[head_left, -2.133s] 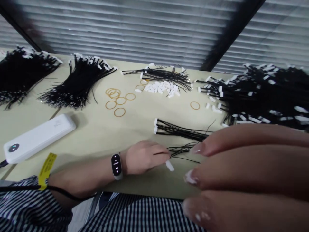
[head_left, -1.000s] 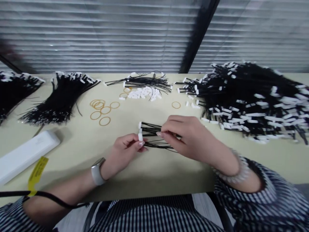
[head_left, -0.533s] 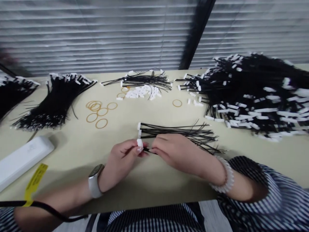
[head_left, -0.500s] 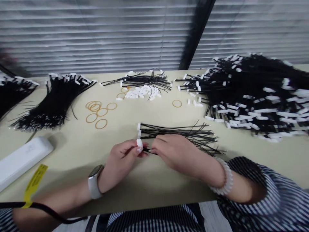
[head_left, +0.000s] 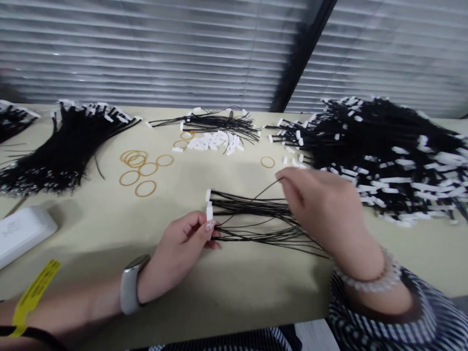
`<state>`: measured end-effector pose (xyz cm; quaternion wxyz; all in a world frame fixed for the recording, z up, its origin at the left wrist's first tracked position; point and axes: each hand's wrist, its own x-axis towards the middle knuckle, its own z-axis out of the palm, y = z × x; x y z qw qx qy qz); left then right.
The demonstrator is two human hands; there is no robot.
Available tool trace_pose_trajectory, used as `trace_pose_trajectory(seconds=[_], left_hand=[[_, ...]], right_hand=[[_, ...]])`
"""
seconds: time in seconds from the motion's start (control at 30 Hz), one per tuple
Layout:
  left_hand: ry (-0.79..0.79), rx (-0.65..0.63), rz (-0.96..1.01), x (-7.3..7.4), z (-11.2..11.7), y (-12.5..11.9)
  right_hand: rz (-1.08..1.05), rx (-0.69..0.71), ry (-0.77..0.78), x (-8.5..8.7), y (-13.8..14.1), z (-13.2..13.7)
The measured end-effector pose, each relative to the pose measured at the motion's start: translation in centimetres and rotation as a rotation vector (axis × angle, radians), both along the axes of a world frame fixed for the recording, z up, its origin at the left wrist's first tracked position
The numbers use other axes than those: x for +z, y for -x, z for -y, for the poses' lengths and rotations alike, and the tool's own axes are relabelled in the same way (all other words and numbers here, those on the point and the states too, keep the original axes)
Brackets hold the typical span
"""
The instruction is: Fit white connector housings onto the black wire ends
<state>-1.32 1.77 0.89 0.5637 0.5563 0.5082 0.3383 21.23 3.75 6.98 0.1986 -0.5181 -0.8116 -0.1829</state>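
My left hand (head_left: pixel 186 243) pinches a white connector (head_left: pixel 209 214) at the end of a set of thin black wires (head_left: pixel 252 236) that fan out to the right. Another white connector (head_left: pixel 208 195) with its own black wires lies just above, in line with it. Between thumb and finger, my right hand (head_left: pixel 321 209) grips the end of one black wire (head_left: pixel 265 188), lifted in a slant above the others. The right ends of several wires are hidden behind that hand.
Rubber bands (head_left: pixel 146 188) lie to the left, near a white box (head_left: pixel 25 234). Loose white connectors (head_left: pixel 215 141) and a small wire bunch (head_left: pixel 219 122) are at the back. Black wire bundles stand left (head_left: pixel 69 146) and right (head_left: pixel 369 141). A yellow tag (head_left: pixel 36 292) hangs near my left forearm.
My right hand has moved right and up from beside the connector, drawing one wire out and away from the rest. My left hand stays at the connector; the held wires are now spread.
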Motion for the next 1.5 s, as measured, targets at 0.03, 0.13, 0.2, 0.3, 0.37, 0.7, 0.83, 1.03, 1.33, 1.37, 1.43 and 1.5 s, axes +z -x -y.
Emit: trace_pose_trajectory(seconds=[0.03,0.13,0.2,0.3,0.37,0.7,0.83,1.03,1.33,1.37,1.43,1.5], left_hand=[[0.014,0.005,0.019,-0.1,-0.1,0.0],[0.029,0.016,0.089,-0.2,-0.2,-0.1],[0.032,0.028,0.124,-0.3,-0.3,-0.1],[0.033,0.037,0.154,-0.3,-0.3,0.0],[0.04,0.042,0.166,-0.2,-0.2,0.0],[0.012,-0.009,0.225,0.0,0.1,-0.2],[-0.008,-0.037,0.221,-0.1,0.2,-0.1],[-0.041,-0.08,0.163,0.0,0.4,-0.1],[-0.083,-0.128,0.147,-0.1,0.4,-0.1],[-0.084,-0.131,0.14,-0.1,0.3,-0.1],[-0.087,-0.142,0.126,0.0,0.3,-0.2],[-0.088,-0.161,0.112,0.1,0.3,-0.2]], right_hand=[[-0.176,-0.004,-0.019,0.1,-0.5,-0.2],[-0.798,0.095,0.043,0.2,-1.4,-0.8],[-1.136,0.148,0.086,0.0,-1.5,-1.0],[-1.349,0.135,0.065,-0.6,-1.0,-1.0],[-1.357,0.171,0.107,-1.1,-0.2,-0.5],[-0.722,0.264,0.232,-2.8,3.5,1.6],[-0.655,0.301,0.196,-3.5,3.8,1.5],[-0.626,0.348,0.174,-4.3,4.4,1.3],[-0.59,0.428,0.167,-4.7,4.5,1.3],[-0.586,0.423,0.164,-4.8,4.5,1.3],[-0.552,0.414,0.145,-4.9,4.4,1.2],[-0.487,0.436,0.08,-5.0,4.3,1.1]])
